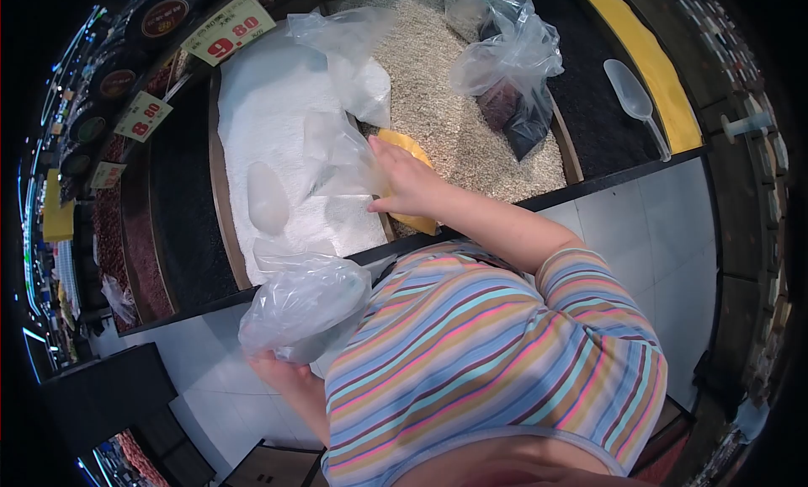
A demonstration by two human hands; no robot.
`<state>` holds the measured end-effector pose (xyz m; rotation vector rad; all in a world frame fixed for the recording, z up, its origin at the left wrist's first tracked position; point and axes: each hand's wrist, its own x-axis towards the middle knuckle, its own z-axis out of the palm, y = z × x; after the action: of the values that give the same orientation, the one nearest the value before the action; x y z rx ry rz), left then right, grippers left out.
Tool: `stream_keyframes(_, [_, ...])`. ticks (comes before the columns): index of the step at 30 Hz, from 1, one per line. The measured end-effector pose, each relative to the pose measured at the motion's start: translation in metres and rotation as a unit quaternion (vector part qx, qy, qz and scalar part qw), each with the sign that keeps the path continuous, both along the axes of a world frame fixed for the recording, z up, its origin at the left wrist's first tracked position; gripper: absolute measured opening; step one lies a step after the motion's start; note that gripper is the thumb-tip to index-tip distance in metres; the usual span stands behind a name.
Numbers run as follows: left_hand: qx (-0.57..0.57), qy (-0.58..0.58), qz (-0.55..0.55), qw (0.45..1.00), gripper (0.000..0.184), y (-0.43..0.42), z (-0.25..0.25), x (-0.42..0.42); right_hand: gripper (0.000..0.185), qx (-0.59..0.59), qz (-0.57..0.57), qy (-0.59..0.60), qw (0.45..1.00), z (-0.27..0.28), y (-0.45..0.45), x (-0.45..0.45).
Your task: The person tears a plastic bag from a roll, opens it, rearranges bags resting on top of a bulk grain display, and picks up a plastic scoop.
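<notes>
Plastic of the filled bag (305,298) above the left hand (278,367) looks thin, slick and crinkly; it should handle as soft, slumping and moderately weighty, best cupped from beneath or taken by gathered film. The left hand holds it from its lower side, fingers largely hidden. The right hand (411,182) has thumb and fingers parted beside a clear plastic piece (337,154); whether it grips that piece, I cannot tell. Under this hand lies a bright yellow object (406,150), smooth and curved at its edge. Beyond the fingertips spreads fine, matte white powder (286,91), likely easy to spill, with a rounded translucent scoop (268,198) resting on it; above the wrist, coarse beige grain (471,154) looks dry and loose.
</notes>
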<state>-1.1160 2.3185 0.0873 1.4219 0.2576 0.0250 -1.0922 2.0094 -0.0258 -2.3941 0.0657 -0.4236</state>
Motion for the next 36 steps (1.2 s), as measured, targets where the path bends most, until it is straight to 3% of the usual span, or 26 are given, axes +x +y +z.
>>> stream_keyframes(4, [0.010, -0.021, 0.008, 1.000, 0.026, 0.009, -0.011, -0.011, 0.079, 0.049, 0.006, 0.105, 0.993, 0.009, 0.022, 0.024])
stream_keyframes(7, [0.000, -0.020, 0.021, 1.000, 0.026, 0.009, -0.009, -0.015, 0.051, 0.166, 0.069, 0.194, 0.964, -0.010, 0.024, 0.038])
stream_keyframes(9, [-0.006, -0.013, 0.030, 0.999, 0.026, 0.010, -0.008, -0.017, 0.035, 0.315, 0.059, 0.167, 0.932, -0.017, 0.020, 0.044])
stream_keyframes(13, [-0.007, -0.004, 0.031, 0.999, 0.028, 0.024, -0.014, -0.021, 0.025, 0.584, -0.007, 0.039, 0.811, 0.005, 0.003, 0.043])
stream_keyframes(16, [0.009, 0.012, 0.058, 0.998, 0.031, 0.014, -0.004, -0.027, 0.019, 0.650, -0.100, -0.019, 0.753, 0.016, -0.006, 0.040])
stream_keyframes(19, [-0.008, 0.031, 0.064, 0.997, 0.034, 0.020, -0.008, -0.025, 0.019, 0.767, -0.090, -0.056, 0.632, 0.028, -0.013, 0.043])
stream_keyframes(22, [-0.019, 0.029, 0.073, 0.997, 0.031, 0.014, -0.005, -0.025, 0.029, 0.756, -0.032, -0.083, 0.648, 0.016, -0.020, 0.052])
stream_keyframes(25, [-0.015, 0.020, 0.056, 0.998, 0.032, 0.013, -0.005, -0.025, 0.031, 0.770, -0.063, -0.114, 0.624, 0.002, -0.015, 0.062])
stream_keyframes(28, [-0.012, 0.011, 0.025, 1.000, 0.034, 0.021, -0.015, -0.021, 0.021, 0.826, -0.126, -0.160, 0.526, -0.001, -0.013, 0.050])
stream_keyframes(31, [-0.008, 0.022, 0.043, 0.999, 0.032, 0.021, -0.016, -0.019, 0.022, 0.823, -0.144, -0.176, 0.521, -0.006, -0.029, 0.034])
stream_keyframes(36, [-0.006, 0.017, 0.060, 0.998, 0.030, 0.010, -0.011, -0.017, 0.028, 0.770, -0.166, -0.179, 0.590, -0.033, -0.072, 0.022])
